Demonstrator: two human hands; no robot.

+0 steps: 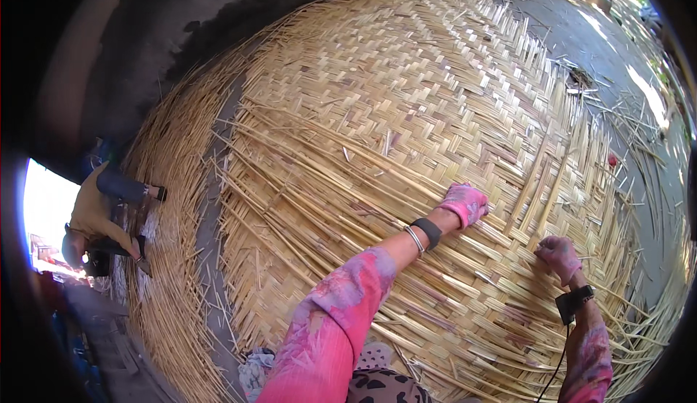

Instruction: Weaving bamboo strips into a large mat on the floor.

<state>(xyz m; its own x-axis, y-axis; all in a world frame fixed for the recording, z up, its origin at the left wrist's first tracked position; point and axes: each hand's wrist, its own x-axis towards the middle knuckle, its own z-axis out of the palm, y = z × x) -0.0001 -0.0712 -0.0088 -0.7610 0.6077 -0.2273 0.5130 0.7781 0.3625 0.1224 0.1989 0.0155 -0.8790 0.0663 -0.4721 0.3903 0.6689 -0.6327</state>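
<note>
Grey floor (563,18) beside ragged-edged mat (385,91)

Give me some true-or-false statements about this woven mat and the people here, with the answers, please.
1. The woven mat is made of straw-coloured strips. True.
2. The right hand has nothing strapped at its wrist. False: a black device is strapped there.
3. The left hand is over the mat. True.
4. Both sleeves of the person working here are plain blue. False: they are pink and patterned.
5. Another person shows at the left side of the picture. True.
6. The mat's right border is neatly trimmed. False: uneven strip ends stick out there.
</note>
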